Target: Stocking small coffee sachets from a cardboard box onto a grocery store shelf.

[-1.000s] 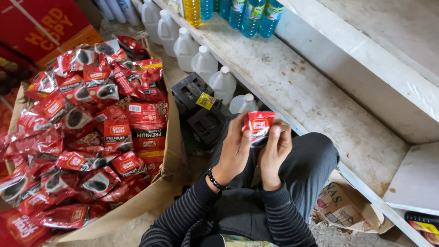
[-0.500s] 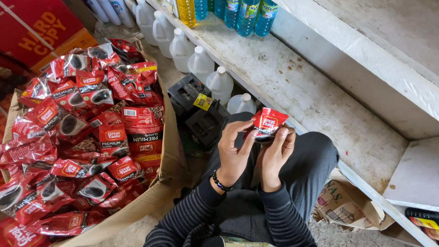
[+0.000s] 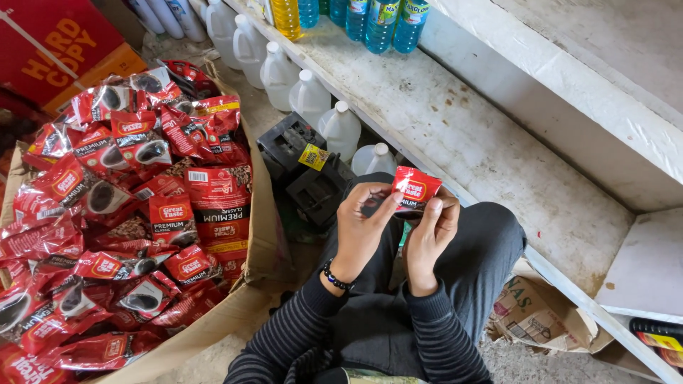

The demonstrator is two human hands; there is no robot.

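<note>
Small red sachet [image 3: 415, 189] in fingers; red sachets heaped in cardboard box [image 3: 256, 242] at left.

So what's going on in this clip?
A person sitting on the floor holds a small red sachet up over their lap, pinched between the left hand and the right hand. To their left, an open cardboard box is heaped with similar red packets. White plastic jugs stand on the floor along a worn white shelf, which holds blue and yellow bottles.
</note>
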